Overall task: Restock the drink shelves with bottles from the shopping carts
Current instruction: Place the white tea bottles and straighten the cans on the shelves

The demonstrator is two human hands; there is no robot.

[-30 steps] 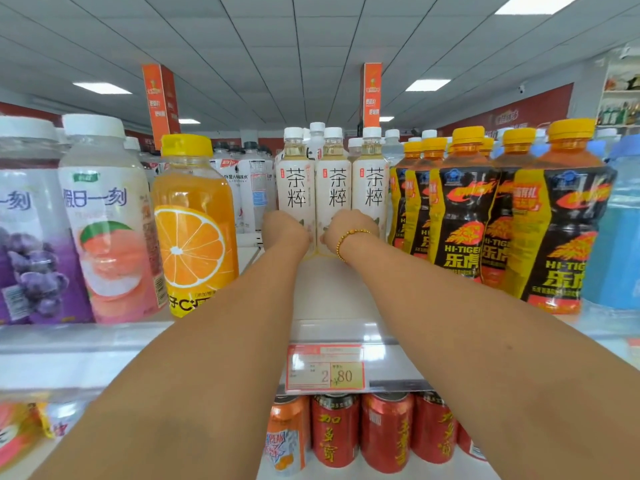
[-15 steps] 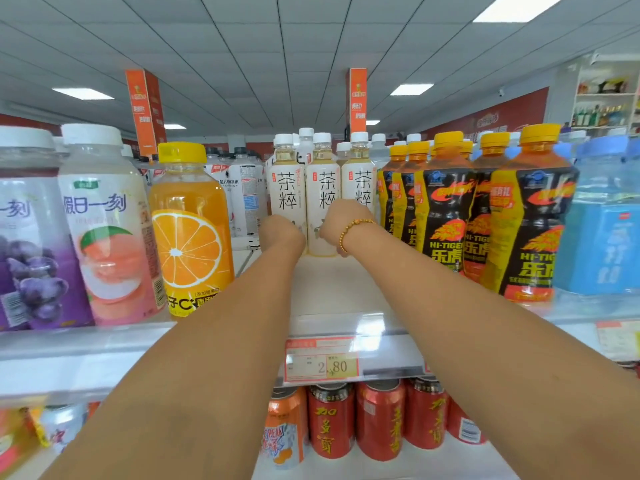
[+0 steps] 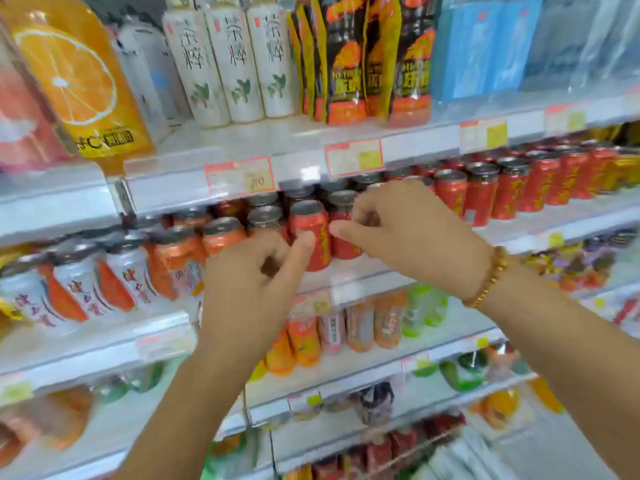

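Three white tea bottles (image 3: 235, 64) stand upright in a row on the top shelf (image 3: 298, 136), with free shelf space in front of them. My left hand (image 3: 256, 275) and my right hand (image 3: 408, 233) hover side by side, lower down, in front of a row of red cans (image 3: 308, 230). Both hands have loosely curled fingers and hold nothing. The right wrist carries a gold bead bracelet. No shopping cart is in view.
An orange juice bottle (image 3: 69, 81) stands left of the tea bottles; black and yellow energy drinks (image 3: 349, 57) and blue bottles (image 3: 485, 46) stand to the right. White and orange cans (image 3: 83, 289) fill the left of the second shelf. Lower shelves hold more drinks.
Both hands have come back from the tea bottles on the top shelf and dropped to the level of the red cans. The view has tilted downward.
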